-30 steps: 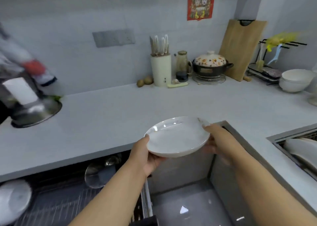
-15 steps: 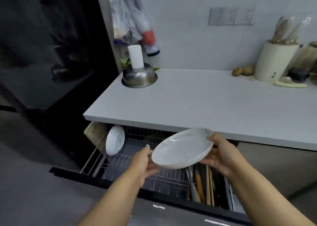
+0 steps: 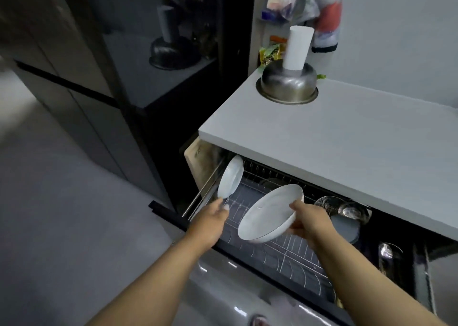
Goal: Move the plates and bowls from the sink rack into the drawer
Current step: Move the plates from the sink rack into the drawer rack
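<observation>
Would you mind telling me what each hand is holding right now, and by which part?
The right hand grips the white plate by its right rim, tilted above the open drawer. The left hand holds nothing; its fingers reach toward the standing plate in the rack.

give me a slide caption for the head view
Right hand holds a white plate over the open drawer rack; left hand reaches toward a racked plate.

A white shallow plate [image 3: 270, 214] hangs tilted above the open drawer [image 3: 277, 249], where a second white plate [image 3: 231, 177] stands upright at its left end.
</observation>
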`<state>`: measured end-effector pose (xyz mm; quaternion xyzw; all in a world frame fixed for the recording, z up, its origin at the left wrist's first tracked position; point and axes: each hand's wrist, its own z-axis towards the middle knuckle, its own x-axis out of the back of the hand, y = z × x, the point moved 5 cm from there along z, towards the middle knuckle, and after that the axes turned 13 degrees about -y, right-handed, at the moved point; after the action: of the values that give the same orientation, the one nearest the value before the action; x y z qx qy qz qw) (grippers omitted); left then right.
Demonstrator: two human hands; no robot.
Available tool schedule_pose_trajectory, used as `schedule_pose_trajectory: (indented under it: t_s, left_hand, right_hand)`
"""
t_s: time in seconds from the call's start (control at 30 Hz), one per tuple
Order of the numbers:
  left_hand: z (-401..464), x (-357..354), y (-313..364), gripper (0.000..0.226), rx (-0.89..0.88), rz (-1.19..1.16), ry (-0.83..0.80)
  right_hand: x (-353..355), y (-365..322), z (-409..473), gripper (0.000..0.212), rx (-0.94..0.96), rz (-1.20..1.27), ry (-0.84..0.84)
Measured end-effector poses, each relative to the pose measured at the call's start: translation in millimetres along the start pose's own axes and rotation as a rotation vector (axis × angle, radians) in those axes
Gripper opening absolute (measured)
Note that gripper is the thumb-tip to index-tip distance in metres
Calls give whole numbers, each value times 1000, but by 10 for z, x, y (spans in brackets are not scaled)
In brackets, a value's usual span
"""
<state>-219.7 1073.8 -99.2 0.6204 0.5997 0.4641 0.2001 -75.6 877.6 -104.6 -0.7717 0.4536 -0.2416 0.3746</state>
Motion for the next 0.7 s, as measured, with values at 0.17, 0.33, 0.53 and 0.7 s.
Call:
schedule_pose_trajectory:
  t_s: [0.17, 0.33, 0.53, 0.7]
  left_hand:
    - [225, 171, -183, 61, 12, 411, 17]
    - [548, 282, -326, 66, 53, 667, 63]
    - [946, 243, -480, 69, 93, 863, 74]
    - [985, 225, -542, 70, 88, 864, 102]
  right_hand:
    - [-311, -50, 569, 16, -23, -118, -4]
    - [-556, -81, 1141, 21, -39, -203, -23]
    - [-763, -132, 1602, 29, -49, -333, -40]
    - [-874, -161, 1853, 35, -48, -408, -49]
